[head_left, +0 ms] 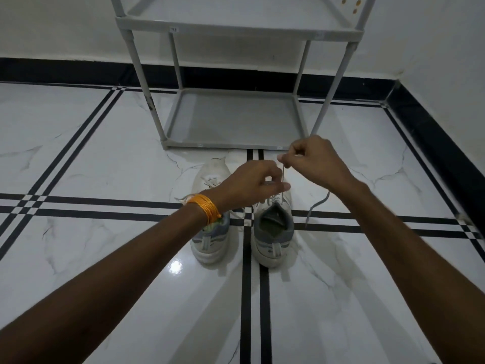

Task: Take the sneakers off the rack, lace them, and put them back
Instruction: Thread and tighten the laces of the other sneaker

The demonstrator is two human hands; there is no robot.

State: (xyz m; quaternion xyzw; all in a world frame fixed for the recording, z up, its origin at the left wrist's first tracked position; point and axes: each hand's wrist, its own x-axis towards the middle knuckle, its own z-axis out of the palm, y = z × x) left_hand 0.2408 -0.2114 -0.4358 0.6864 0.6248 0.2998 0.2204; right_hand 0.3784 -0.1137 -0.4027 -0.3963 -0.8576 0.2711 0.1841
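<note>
Two white and grey sneakers stand side by side on the floor, heels toward me. The left sneaker (213, 240) is partly covered by my left wrist. Over the right sneaker (273, 237) both hands work a grey lace (283, 177). My right hand (312, 160) pinches the lace's upper end and holds it taut. My left hand (252, 183) pinches the same lace lower down, near the eyelets. The lace's other end (316, 206) trails loose on the floor to the right. The grey shoe rack (233, 145) stands just behind the sneakers, its shelves bare.
The floor (105, 158) is glossy white marble tile with black stripe lines. A white wall with a black skirting (433, 132) runs behind the rack and along the right side. An orange thread band (206, 208) circles my left wrist.
</note>
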